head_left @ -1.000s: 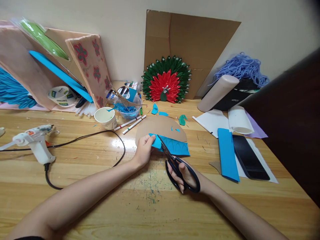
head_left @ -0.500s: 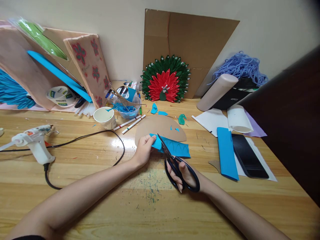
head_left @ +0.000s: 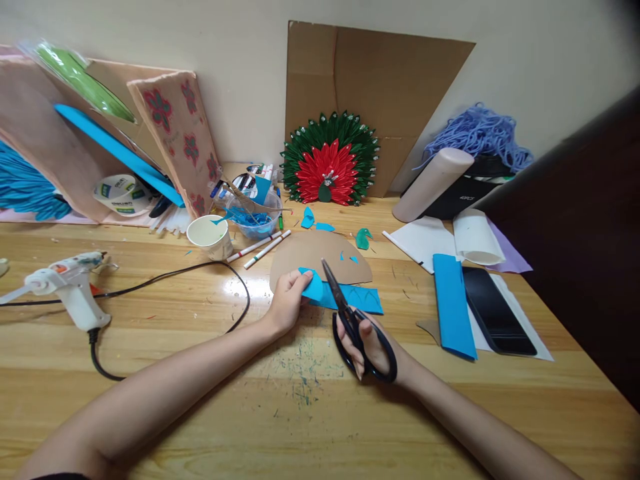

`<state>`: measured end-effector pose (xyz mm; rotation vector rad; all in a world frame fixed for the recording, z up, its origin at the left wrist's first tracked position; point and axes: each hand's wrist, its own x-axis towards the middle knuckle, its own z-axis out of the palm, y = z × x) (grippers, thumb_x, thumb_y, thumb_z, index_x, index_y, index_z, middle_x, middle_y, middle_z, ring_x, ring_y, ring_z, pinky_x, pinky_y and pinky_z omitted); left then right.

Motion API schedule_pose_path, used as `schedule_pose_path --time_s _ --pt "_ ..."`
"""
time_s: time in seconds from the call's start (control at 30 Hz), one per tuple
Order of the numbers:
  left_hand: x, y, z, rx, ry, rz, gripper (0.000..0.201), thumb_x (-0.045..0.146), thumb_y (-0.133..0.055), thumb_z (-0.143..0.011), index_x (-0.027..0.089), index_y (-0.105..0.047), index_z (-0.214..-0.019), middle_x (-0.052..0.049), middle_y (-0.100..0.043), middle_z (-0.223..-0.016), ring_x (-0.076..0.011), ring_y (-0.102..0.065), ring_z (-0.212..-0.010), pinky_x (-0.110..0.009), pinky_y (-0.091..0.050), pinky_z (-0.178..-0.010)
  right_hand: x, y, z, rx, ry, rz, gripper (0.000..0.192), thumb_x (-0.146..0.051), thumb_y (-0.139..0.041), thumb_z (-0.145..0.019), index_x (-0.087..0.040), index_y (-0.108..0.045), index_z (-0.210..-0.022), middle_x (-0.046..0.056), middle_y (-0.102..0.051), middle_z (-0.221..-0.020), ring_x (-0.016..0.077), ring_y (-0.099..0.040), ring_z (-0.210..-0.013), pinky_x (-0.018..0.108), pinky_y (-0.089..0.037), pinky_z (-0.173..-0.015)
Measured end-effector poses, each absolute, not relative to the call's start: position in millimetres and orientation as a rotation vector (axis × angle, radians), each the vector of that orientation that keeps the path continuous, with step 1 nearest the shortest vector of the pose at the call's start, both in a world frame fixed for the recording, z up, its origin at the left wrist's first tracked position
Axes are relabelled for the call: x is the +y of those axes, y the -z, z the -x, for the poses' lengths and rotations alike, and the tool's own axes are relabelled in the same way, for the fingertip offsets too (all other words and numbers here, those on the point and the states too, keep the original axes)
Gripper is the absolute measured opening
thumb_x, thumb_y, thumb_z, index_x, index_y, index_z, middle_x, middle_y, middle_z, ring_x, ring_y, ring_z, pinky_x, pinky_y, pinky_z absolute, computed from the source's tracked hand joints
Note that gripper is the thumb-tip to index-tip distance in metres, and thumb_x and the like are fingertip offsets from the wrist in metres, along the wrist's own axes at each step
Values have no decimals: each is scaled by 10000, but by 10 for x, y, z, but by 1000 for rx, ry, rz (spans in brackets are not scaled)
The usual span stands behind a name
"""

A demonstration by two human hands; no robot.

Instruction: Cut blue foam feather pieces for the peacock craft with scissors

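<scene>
I see my left hand pinching the blue strip, right hand gripping the scissors; blades beside those fingertips risk a nick

Left hand pinched closed, forearm extended forward; right hand fingers curled closed, forearm angled inward.

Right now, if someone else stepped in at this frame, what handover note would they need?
Left hand: pinching the left end of the blue foam strip, which lies over the brown card semicircle.
Right hand: in the black scissors, blades across the strip.
Done: leaf lines show drawn on the strip; blue offcuts lie beyond the card.
Left: most of the strip is uncut.
</scene>
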<state>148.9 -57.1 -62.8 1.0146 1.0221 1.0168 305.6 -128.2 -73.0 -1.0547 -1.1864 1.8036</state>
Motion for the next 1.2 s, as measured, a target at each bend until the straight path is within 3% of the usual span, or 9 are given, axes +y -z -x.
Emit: schedule_pose_path --time_s 0.13,0.27,0.37,0.5,0.67,1.03,1.2 --pt "-614 626 -1472 920 -933 -1247 442 521 -536 -751 172 -414 -509 54 -354 -472 -72 -312 -453 -206 -250 -439 -1112 623 -3102 -1076 -1630 1106 608 -787 -383 -702 -188 -467 -762 -105 -380 -371 71 -376 -263 180 -359 -295" --pt "-701 566 -1488 705 -690 -1498 385 457 -493 -824 146 -598 -624 -3 -550 -586 -104 -464 -540 -213 -357 -525 -993 431 -3169 -1283 -1473 1240 340 -487 -629 -755 -174 -515 -824 -73 -501 -453 84 -503 -395 191 -439 -438" --pt "-746 542 -1506 635 -612 -1632 341 406 -475 -847 156 -662 -709 -32 -621 -655 -130 -519 -587 -221 -378 -544 -994 316 -3195 -1403 -1488 1323 295 -434 -643 -750 -165 -528 -793 -61 -510 -480 88 -506 -424 195 -424 -438" --pt "-747 552 -1521 761 -655 -1786 229 345 -581 -774 170 -585 -626 14 -527 -577 -112 -439 -540 -207 -313 -498 -1014 274 -3216 -1434 -1451 1352 290 -435 -620 -760 -168 -507 -769 -60 -505 -488 84 -492 -432 193 -412 -430" --pt "-717 553 -1530 785 -691 -1673 142 301 -559 -796 167 -556 -752 -7 -583 -752 -128 -500 -686 -232 -386 -642 -983 338 -3230 -1293 -1368 1371 302 -450 -602 -767 -174 -485 -806 -68 -509 -492 90 -511 -434 220 -466 -466" --pt "-622 712 -1579 918 -920 -1245 271 391 -618 -758 145 -516 -705 19 -528 -666 -104 -497 -633 -231 -410 -627 -980 616 -3135 -1045 -1415 1247 321 -458 -627 -757 -172 -491 -804 -27 -602 -570 110 -586 -459 242 -529 -499" --pt "-602 625 -1583 1027 -997 -1142 311 417 -666 -696 146 -519 -653 16 -543 -609 -105 -511 -602 -223 -403 -599 -994 636 -3068 -802 -1623 1183 495 -677 -515 -722 -186 -472 -756 -50 -530 -467 97 -503 -363 267 -527 -439"
